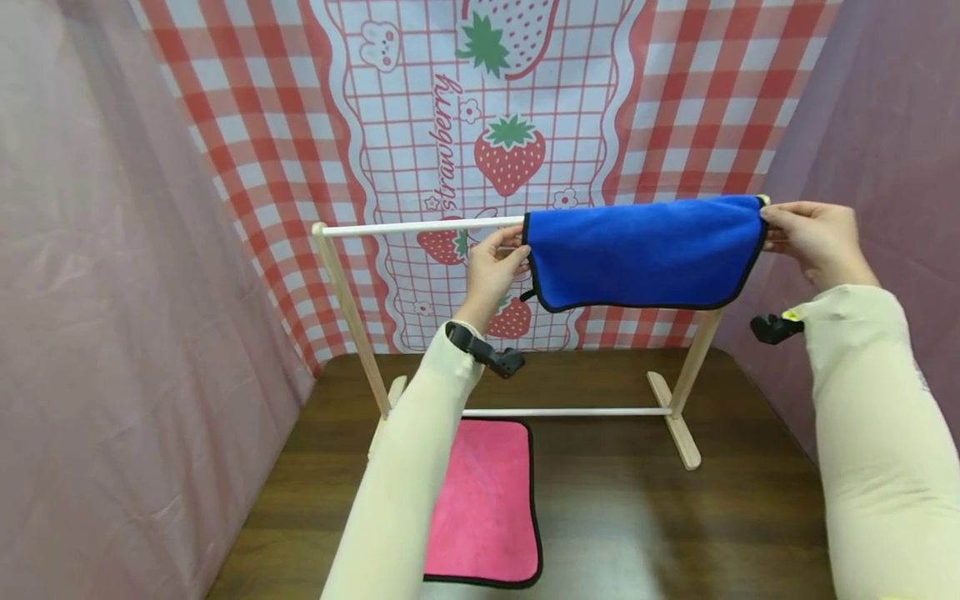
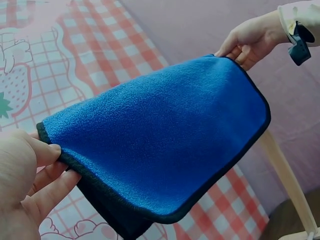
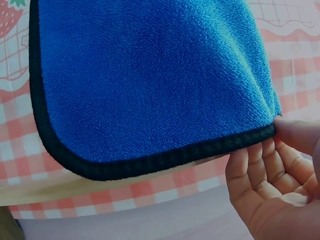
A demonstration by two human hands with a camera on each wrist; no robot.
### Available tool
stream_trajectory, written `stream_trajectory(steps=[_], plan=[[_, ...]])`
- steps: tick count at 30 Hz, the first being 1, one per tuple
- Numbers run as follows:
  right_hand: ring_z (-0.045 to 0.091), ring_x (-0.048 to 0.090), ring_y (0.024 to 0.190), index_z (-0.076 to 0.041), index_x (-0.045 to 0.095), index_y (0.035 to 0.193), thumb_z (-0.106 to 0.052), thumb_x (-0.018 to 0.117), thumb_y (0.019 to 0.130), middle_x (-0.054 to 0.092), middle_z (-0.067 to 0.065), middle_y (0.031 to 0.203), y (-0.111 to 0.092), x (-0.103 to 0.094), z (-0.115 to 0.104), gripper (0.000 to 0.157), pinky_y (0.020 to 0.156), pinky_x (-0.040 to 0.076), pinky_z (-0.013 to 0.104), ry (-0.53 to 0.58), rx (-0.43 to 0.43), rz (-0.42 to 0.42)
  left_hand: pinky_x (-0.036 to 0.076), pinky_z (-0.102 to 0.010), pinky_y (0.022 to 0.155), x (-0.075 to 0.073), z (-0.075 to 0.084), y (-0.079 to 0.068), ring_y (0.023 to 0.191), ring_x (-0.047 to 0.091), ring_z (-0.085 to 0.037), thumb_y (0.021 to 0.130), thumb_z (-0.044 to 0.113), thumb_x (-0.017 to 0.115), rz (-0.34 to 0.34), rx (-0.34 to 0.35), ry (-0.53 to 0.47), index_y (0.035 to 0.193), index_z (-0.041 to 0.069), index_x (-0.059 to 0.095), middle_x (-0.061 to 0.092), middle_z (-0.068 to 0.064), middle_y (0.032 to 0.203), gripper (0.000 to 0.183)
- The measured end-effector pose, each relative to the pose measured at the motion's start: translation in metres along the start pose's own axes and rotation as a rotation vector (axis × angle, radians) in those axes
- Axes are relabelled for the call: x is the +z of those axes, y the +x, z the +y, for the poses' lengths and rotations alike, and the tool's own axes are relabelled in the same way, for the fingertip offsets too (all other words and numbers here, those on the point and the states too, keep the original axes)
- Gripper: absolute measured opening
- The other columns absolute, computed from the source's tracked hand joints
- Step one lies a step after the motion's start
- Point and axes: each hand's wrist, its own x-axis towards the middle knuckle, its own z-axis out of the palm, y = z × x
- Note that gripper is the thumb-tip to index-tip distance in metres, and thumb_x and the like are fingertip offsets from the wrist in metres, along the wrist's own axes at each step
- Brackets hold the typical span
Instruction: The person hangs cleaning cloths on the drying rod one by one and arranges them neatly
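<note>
A blue towel (image 1: 645,254) with black edging hangs folded over the top bar (image 1: 420,227) of a wooden rack, toward its right end. My left hand (image 1: 495,271) pinches the towel's left edge near the bar, thumb in front and fingers behind. At the opposite edge, my right hand (image 1: 817,237) pinches the black border close to the upper corner. The left wrist view shows the blue fabric (image 2: 155,125) stretched between both hands, a darker rear layer below the left fingers. In the right wrist view, the thumb presses the edging (image 3: 200,152) against the curled fingers.
A pink towel (image 1: 487,500) with black edging lies flat on the brown wooden table (image 1: 600,517), partly behind the left sleeve. The rack's lower bar (image 1: 570,412) and feet (image 1: 675,425) stand farther back. Behind hangs a strawberry-patterned checked cloth (image 1: 281,108), with pink curtains (image 1: 112,292) either side.
</note>
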Motion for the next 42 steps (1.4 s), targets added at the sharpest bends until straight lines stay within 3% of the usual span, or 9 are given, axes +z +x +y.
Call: stream_trajectory(steps=[6, 13, 20, 26, 34, 42], plan=[[0.008, 0.066, 0.054, -0.015, 0.075, 0.068, -0.009, 0.068, 0.092, 0.068, -0.002, 0.061, -0.002, -0.004, 0.000, 0.026, 0.052, 0.057, 0.020, -0.076, 0.032, -0.004, 0.060, -0.027, 0.076, -0.001, -0.002, -0.001, 0.084, 0.065, -0.016, 0.091, -0.007, 0.066, -0.012, 0.004, 0.040, 0.122, -0.007, 0.066, 0.061, -0.009, 0.094, 0.031], [0.008, 0.066, 0.056, -0.017, 0.075, 0.068, -0.010, 0.067, 0.092, 0.068, -0.004, 0.063, -0.003, -0.005, -0.001, 0.027, 0.053, 0.057, 0.020, -0.118, 0.050, -0.017, 0.060, -0.039, 0.082, -0.003, -0.004, -0.001, 0.085, 0.066, -0.020, 0.090, -0.007, 0.067, -0.026, -0.001, 0.084, 0.120, -0.009, 0.066, 0.063, -0.013, 0.094, 0.029], [0.008, 0.066, 0.056, -0.017, 0.075, 0.067, -0.011, 0.068, 0.092, 0.068, -0.005, 0.063, -0.002, -0.004, 0.000, 0.027, 0.053, 0.057, 0.019, -0.132, 0.042, -0.011, 0.061, -0.032, 0.075, -0.002, -0.003, -0.001, 0.088, 0.069, -0.026, 0.090, -0.007, 0.068, -0.021, -0.007, 0.134, 0.118, -0.009, 0.067, 0.066, -0.020, 0.098, 0.028], [0.007, 0.067, 0.057, -0.018, 0.076, 0.068, -0.013, 0.069, 0.091, 0.069, -0.005, 0.064, -0.001, -0.005, 0.000, 0.025, 0.053, 0.057, 0.020, -0.140, 0.051, -0.019, 0.060, -0.042, 0.080, -0.001, -0.003, -0.002, 0.088, 0.069, -0.028, 0.089, -0.008, 0.068, -0.020, -0.004, 0.122, 0.118, -0.010, 0.067, 0.066, -0.021, 0.098, 0.028], [0.008, 0.067, 0.056, -0.019, 0.075, 0.069, -0.015, 0.068, 0.093, 0.069, -0.004, 0.064, 0.000, -0.006, 0.002, 0.025, 0.053, 0.057, 0.020, -0.172, 0.043, -0.046, 0.061, -0.029, 0.073, 0.000, -0.005, -0.004, 0.087, 0.068, -0.024, 0.089, -0.007, 0.069, -0.021, -0.014, 0.115, 0.118, -0.009, 0.067, 0.066, -0.019, 0.098, 0.029], [0.008, 0.067, 0.059, -0.020, 0.075, 0.072, -0.017, 0.068, 0.094, 0.069, -0.003, 0.065, -0.003, -0.008, 0.010, 0.023, 0.055, 0.058, 0.022, -0.187, 0.044, -0.102, 0.061, -0.030, 0.075, -0.001, -0.014, -0.013, 0.088, 0.069, -0.027, 0.089, -0.006, 0.069, -0.061, -0.022, 0.115, 0.117, -0.011, 0.066, 0.068, -0.026, 0.102, 0.029]])
